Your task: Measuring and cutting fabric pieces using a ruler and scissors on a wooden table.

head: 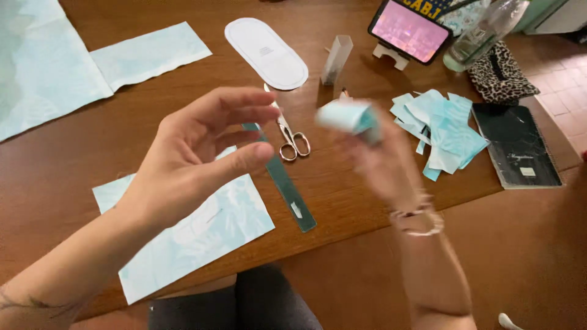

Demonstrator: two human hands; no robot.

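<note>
A small folded piece of pale blue fabric [350, 116] is pinched in the blurred right hand [379, 156], while the left hand [195, 153] is held open and empty above the counter [342, 189], scissors [288, 135] just beyond.

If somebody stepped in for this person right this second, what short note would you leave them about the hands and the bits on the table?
Left hand: raised over the table, fingers open, holding nothing.
Right hand: blurred by motion, gripping a small folded piece of pale blue fabric.
On the wooden table: small scissors and a dark ruler in the middle, a blue patterned fabric sheet under the left hand, a white oval template farther back.
Done: a pile of cut blue pieces lies at right.
Left: larger uncut fabric lies at far left.
</note>
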